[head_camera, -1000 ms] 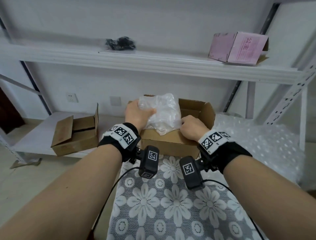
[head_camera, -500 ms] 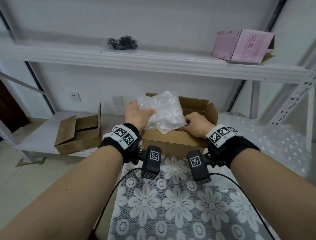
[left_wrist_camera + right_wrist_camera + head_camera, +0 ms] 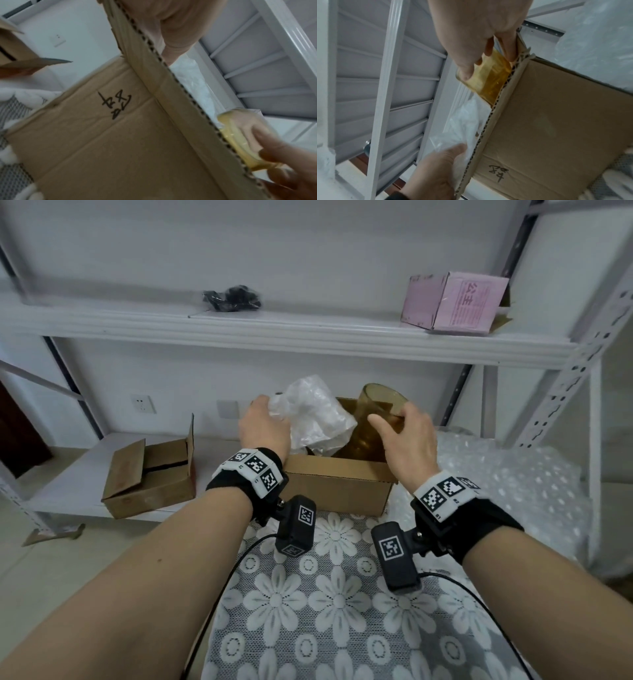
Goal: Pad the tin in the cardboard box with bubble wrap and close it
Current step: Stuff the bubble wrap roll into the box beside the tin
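Observation:
An open cardboard box (image 3: 337,487) stands at the far end of the table. My right hand (image 3: 394,414) grips the rim of a translucent amber container (image 3: 376,409), the tin, tilted and partly lifted above the box's right half. In the right wrist view the fingers (image 3: 467,70) pinch the container (image 3: 489,78) just above the box wall (image 3: 556,121). My left hand (image 3: 270,414) holds a crumpled wad of bubble wrap (image 3: 311,414) over the box's left half. The box floor is hidden.
A large bubble wrap sheet (image 3: 513,491) lies to the right of the box. A floral tablecloth (image 3: 325,594) covers the table. A second cardboard box (image 3: 150,477) sits on the low shelf at left. Above, a shelf holds a pink box (image 3: 452,301) and a black bundle (image 3: 231,297).
My right hand has come up out of the box with the amber container in its grip. My left hand has raised the bubble wrap wad and shifted it leftward.

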Available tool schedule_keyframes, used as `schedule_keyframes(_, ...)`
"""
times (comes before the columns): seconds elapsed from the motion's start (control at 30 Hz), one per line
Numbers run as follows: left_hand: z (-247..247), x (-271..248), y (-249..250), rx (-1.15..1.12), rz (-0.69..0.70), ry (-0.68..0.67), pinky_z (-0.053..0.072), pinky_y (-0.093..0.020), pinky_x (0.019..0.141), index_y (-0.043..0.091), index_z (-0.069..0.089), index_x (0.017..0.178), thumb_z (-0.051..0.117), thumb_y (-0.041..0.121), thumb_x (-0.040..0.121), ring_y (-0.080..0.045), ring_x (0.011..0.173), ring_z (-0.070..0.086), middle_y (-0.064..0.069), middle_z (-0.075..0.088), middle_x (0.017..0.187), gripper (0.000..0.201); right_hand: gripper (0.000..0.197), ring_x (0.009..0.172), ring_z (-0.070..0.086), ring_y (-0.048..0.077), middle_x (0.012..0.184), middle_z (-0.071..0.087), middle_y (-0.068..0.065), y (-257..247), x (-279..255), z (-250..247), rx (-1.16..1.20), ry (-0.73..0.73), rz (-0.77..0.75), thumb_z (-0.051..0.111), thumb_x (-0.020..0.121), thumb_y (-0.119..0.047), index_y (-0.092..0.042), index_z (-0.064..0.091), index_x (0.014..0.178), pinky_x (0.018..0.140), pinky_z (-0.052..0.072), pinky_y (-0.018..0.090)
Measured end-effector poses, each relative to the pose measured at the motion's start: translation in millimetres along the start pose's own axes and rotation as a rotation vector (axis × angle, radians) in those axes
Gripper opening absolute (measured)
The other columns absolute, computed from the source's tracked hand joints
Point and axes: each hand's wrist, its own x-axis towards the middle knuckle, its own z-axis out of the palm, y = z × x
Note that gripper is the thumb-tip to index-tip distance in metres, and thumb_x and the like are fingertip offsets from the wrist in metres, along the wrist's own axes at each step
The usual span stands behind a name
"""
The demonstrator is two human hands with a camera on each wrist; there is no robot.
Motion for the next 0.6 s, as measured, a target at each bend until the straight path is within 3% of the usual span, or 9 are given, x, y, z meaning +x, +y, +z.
schedule_keyframes(0.1,-2,2,4,0.093,0.030,-0.002,0.048,-0.032,0.073,0.009,0.056,0.113,0.058,0.010,0.087,-0.031,0.094,0.062,-0.012,0.065,0.101,0.026,0.034,0.088,0.043,0.015,0.103,0.047,0.004,-5,-1,-5,0.166,0.132,0.051,0.058,0.090,-0.044,-0.013,0.053,0.104,0.082,0.037,0.027)
schedule_keyframes(0.2,-4,5,6,0.145,0.032,-0.038,0.051,-0.035,0.073,0.011,0.057,0.101,0.058,0.010,0.084,-0.030,0.090,0.062,-0.009,0.064,0.093,0.017,0.027,0.086,0.047,0.014,0.101,0.048,0.004,-9,-1,-5,0.390,0.280,0.025,0.061,0.089,-0.038,-0.014,0.051,0.097,0.082,0.042,0.027)
schedule_keyframes(0.3,2,9,12,0.229,0.036,-0.242,0.047,-0.028,0.070,0.009,0.058,0.092,0.059,0.017,0.085,-0.019,0.081,0.058,-0.002,0.062,0.097,0.011,0.023,0.078,0.048,0.013,0.092,0.054,0.007,-13,-2,-2,0.600,0.349,-0.056,0.064,0.088,-0.032,-0.014,0.051,0.088,0.073,0.045,0.025)
schedule_keyframes(0.37,8,13,14,0.265,-0.011,-0.470,0.048,-0.026,0.070,0.009,0.060,0.091,0.065,0.025,0.082,-0.018,0.078,0.058,-0.004,0.066,0.098,0.019,0.023,0.073,0.048,0.013,0.081,0.054,0.002,-17,-4,2,0.653,0.289,-0.100,0.065,0.087,-0.034,-0.016,0.051,0.084,0.067,0.045,0.026)
schedule_keyframes(0.43,10,14,16,0.174,-0.118,-0.635,0.053,-0.032,0.082,0.003,0.062,0.105,0.073,0.034,0.076,-0.023,0.090,0.063,-0.007,0.068,0.101,0.043,0.026,0.071,0.048,0.015,0.080,0.054,0.003,-19,-7,8,0.621,0.139,-0.142,0.063,0.085,-0.042,-0.019,0.051,0.082,0.064,0.045,0.028)
schedule_keyframes(0.5,11,15,14,0.164,-0.190,-0.689,0.050,-0.031,0.082,0.000,0.061,0.113,0.068,0.038,0.082,-0.028,0.097,0.063,-0.012,0.068,0.105,0.049,0.027,0.072,0.045,0.013,0.084,0.053,0.003,-16,-10,14,0.476,0.029,-0.180,0.063,0.084,-0.044,-0.019,0.052,0.084,0.064,0.040,0.021)
schedule_keyframes(0.6,11,14,11,0.167,-0.220,-0.677,0.044,-0.032,0.082,-0.006,0.053,0.123,0.044,0.038,0.099,-0.031,0.105,0.059,-0.018,0.062,0.115,0.051,0.030,0.071,0.040,0.008,0.087,0.051,0.002,-8,-10,20,0.311,0.029,-0.153,0.063,0.085,-0.045,-0.018,0.051,0.084,0.062,0.031,0.016)
